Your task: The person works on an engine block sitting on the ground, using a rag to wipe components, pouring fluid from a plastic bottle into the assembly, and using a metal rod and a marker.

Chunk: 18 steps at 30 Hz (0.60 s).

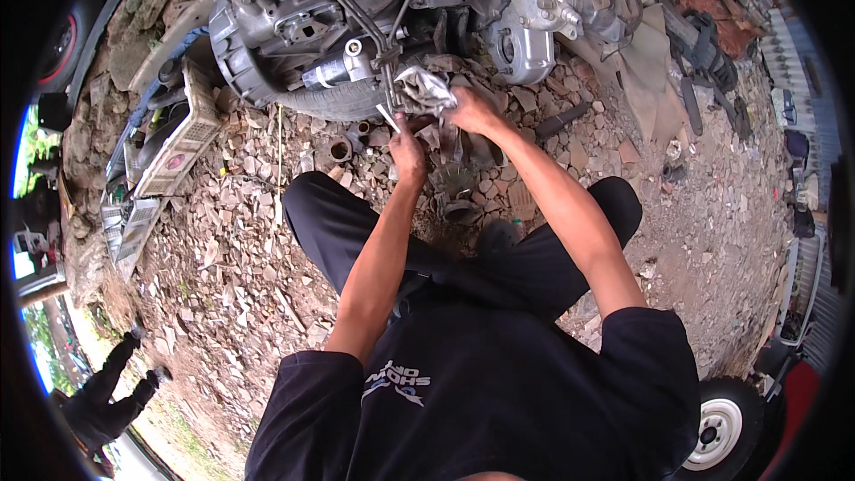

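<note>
Just beside the near side of the metal engine [303, 9], the soft, crumpled grey-white rag [426, 89] is gathered in the closed right hand [474, 112], probably bunched to stay compact. Near the engine, the left hand [408, 153] seems to pinch a thin white strip [387, 117], but I cannot tell how firmly; rough, angular stones [240, 240] lie around.

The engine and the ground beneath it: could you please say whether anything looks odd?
Mildly odd: the engine appears propped on a tyre lying on rubble, an improvised-looking support. A loose part with a round opening lies nearby. No spill stands out.
</note>
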{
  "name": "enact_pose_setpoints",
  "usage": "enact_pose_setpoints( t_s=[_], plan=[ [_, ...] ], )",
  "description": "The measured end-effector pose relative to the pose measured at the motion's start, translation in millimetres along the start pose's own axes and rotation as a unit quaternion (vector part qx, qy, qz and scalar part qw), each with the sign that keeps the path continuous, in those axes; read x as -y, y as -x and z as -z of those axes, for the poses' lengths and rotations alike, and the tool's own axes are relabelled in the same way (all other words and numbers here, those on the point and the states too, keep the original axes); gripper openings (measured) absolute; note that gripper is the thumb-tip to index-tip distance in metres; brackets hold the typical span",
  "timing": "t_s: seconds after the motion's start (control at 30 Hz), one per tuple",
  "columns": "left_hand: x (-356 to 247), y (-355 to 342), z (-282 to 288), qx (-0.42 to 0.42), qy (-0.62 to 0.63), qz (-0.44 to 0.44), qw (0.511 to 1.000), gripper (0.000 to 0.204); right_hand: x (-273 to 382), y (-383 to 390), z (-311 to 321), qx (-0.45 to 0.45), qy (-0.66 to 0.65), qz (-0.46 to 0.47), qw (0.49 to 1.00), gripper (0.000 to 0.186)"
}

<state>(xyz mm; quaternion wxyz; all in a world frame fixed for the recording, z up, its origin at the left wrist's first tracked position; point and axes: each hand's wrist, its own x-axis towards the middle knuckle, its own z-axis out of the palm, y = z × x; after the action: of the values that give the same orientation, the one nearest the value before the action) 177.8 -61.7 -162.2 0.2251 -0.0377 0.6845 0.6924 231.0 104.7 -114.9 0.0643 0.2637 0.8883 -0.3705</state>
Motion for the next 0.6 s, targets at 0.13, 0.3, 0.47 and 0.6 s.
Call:
enact_pose_setpoints(
  t_s=[0.13,0.3,0.47,0.6],
  plan=[
    [0,-2,18,-0.038,-0.025,0.010,0.999,0.060,8,26,41,-0.148,-0.029,0.073,0.986,0.033],
    [42,3,14,0.030,-0.195,-0.023,0.980,0.045,2,62,113,-0.280,-0.016,0.126,0.951,0.040],
    [99,-11,4,0.135,-0.382,-0.068,0.912,0.049,9,119,147,-0.111,0.215,0.158,0.957,0.034],
    [101,-7,-12,0.183,-0.466,-0.054,0.864,0.053,-102,124,117,-0.139,0.332,0.100,0.928,0.030]
  ],
)
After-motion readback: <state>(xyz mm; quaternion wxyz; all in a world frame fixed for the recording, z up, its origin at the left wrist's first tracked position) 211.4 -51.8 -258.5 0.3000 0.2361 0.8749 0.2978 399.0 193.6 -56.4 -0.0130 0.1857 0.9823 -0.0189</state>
